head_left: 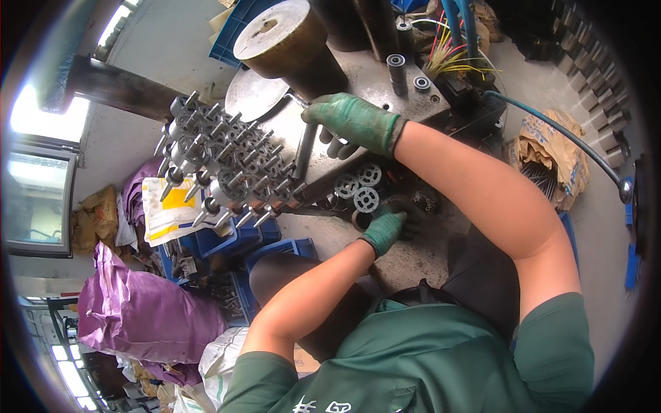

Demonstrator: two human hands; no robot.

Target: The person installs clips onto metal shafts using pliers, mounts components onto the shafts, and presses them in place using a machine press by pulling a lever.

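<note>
My right hand, in a green glove with dark fingertips, is over the metal worktable. Its thumb and forefinger are closed on a short shiny metal pin beside the thick round post. Lower down, my left hand, gloved the same way, reaches among dark parts under the table edge. Its fingers blend into the dark there, so their grip does not show. Just beyond it lie several slotted round metal discs. To the left stands a dense cluster of round metal castings with pins.
A heavy flared steel post rises from the table's far side. Small cylindrical parts stand at the right. Blue bins and a purple sack are at the left. A blue hose arcs above a torn paper sack.
</note>
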